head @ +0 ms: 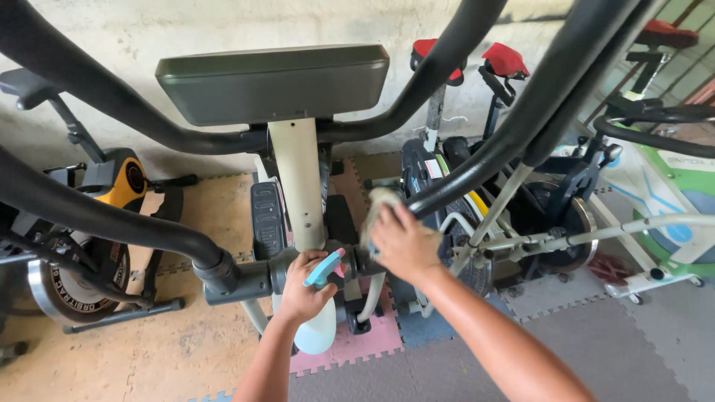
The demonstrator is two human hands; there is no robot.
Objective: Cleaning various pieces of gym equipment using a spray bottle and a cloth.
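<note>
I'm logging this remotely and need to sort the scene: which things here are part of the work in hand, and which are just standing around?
In use:
left hand holding spray bottle
right hand pressing cloth on black handlebar
cream centre post

Standing around:
orange exercise bike
red-seated bikes
foam floor mats

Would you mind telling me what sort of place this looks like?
Probably a small gym or workout room: an elliptical trainer up close, stationary bikes by the wall, foam floor mats.
</note>
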